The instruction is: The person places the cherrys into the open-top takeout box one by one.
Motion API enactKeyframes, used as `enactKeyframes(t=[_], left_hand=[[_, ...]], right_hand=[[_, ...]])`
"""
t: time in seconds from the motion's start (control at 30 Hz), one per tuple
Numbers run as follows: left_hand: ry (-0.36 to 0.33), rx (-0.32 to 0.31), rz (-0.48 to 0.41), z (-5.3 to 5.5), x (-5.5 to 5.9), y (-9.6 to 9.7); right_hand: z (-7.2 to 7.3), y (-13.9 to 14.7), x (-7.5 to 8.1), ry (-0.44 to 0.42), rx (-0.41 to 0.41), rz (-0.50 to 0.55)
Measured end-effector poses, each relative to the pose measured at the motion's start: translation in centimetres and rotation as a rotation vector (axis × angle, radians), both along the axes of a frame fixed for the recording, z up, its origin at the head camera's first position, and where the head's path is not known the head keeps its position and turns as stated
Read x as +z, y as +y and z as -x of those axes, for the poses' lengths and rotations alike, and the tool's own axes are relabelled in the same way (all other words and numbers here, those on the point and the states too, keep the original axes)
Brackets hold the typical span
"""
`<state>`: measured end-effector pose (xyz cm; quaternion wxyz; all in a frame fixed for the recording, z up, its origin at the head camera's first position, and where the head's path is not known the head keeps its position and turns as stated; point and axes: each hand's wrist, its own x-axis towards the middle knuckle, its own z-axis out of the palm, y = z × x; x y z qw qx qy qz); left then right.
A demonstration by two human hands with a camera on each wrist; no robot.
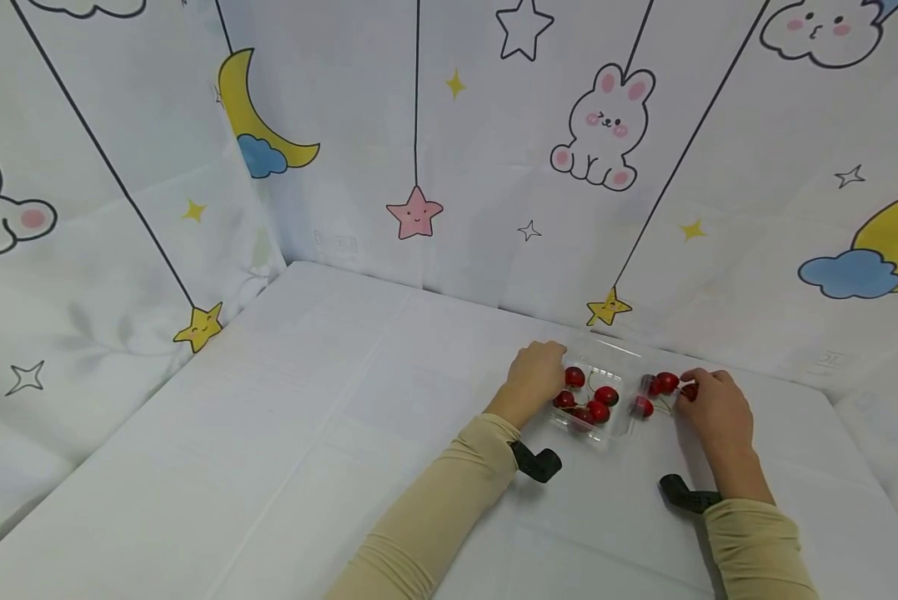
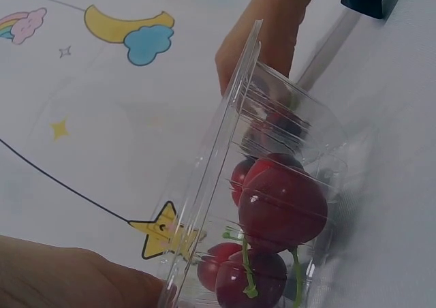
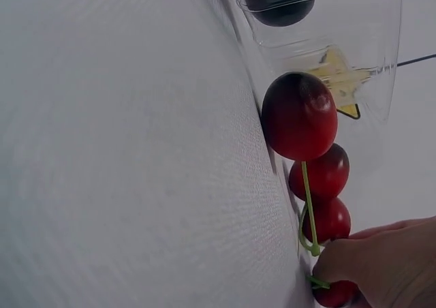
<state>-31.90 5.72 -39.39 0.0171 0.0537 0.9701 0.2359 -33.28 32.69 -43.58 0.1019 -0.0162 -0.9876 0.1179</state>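
A clear plastic box (image 1: pixel 619 363) with several red cherries (image 1: pixel 606 396) in it stands near the back of the table. My left hand (image 1: pixel 536 377) holds the box at its left side; in the left wrist view its fingers meet the rim (image 2: pixel 216 144). Right of the box, loose cherries (image 1: pixel 644 407) with green stems lie on the tabletop. My right hand (image 1: pixel 721 408) pinches one cherry (image 3: pixel 334 294) at the end of this group, low by the table. Its fingers partly cover that cherry in the right wrist view.
The white-covered table (image 1: pixel 328 417) stretches far to the left and toward me. Behind it hangs a white cloth (image 1: pixel 343 125) printed with stars, moons and a rabbit. Each wrist carries a black camera mount (image 1: pixel 536 461).
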Motion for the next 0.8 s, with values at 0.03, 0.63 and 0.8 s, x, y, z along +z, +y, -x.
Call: enactKeyframes(t=[0.03, 0.63, 0.8], left_hand=[[-0.002, 0.001, 0.0, 0.0, 0.01, 0.0], [-0.017, 0.003, -0.004, 0.01, 0.1, 0.04], [-0.01, 0.001, 0.004, 0.01, 0.03, 0.1]], right_hand=[[0.02, 0.0, 0.01, -0.006, -0.001, -0.001], [-0.57, -0.55, 0.74, -0.005, 0.019, 0.01], [-0.66, -0.62, 0.82, 0.025, 0.021, 0.006]])
